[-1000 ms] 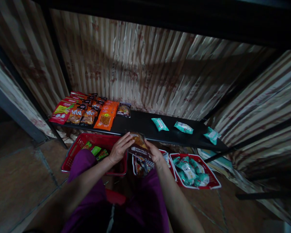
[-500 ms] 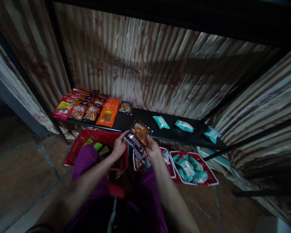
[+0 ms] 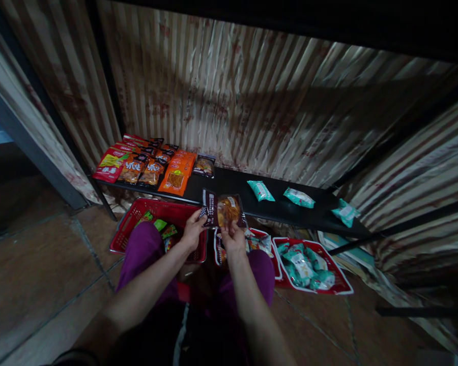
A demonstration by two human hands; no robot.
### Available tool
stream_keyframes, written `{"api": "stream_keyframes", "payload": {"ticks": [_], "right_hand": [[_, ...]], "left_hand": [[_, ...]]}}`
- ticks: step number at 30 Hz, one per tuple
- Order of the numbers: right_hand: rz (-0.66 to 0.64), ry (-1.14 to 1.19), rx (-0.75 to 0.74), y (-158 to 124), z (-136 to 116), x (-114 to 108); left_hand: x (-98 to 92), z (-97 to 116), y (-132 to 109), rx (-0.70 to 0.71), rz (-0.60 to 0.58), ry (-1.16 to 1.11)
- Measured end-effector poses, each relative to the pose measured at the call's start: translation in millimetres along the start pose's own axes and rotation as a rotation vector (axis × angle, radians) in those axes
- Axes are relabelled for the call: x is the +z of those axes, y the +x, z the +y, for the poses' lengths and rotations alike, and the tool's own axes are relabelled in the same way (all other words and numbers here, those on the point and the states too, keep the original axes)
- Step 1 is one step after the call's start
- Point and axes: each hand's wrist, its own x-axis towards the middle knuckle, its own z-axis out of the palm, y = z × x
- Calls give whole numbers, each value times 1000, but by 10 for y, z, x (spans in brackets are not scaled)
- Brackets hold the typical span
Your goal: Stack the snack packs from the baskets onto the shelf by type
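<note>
Between my two hands is a dark brown snack packet with a clear window showing golden food. My left hand pinches its left end, and my right hand grips its lower edge. The packet is held in front of the black shelf, over the baskets. A similar dark packet lies at the back of the shelf. Left of it are orange packets, black-and-orange packets and red packets. Three teal packets, one of them a teal packet, lie spaced along the right half.
Below the shelf stand a red basket with green packets, a middle basket with mixed packets, and a right basket full of teal packets. Black metal legs and striped curtain enclose the shelf. My knees are close to the baskets.
The dark brown packet has turned in my hands from slanted to nearly level, its printed part now on the left. My right hand has moved to its lower edge. The view has shifted slightly.
</note>
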Motion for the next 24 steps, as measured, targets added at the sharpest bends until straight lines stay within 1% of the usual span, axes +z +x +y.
{"api": "stream_keyframes", "payload": {"ticks": [2,4,7,10,12,16,20,22,24], "right_hand": [[62,44,27,-62,46,18],[113,110,87,-148,66,20],[139,215,211,-273,26,-17],[92,221,243,-340,-80,-64],[58,175,251,-359,-157,-65],[-52,59,322,-402,-274,20],[-134,39,415,-459,-332,91],[-153,30,437,-475,-348,91],[-121,6,413,-482,-359,79]], "left_hand": [[0,-3,41,-3,96,16],[-14,24,88,-10,161,24],[-62,128,162,-16,172,43],[-145,256,232,-22,153,99],[-213,323,273,-22,113,136],[-337,395,346,-57,-54,210],[-406,449,420,-68,-90,290],[-421,491,444,-55,-134,331],[-422,539,454,-45,-197,381]]}}
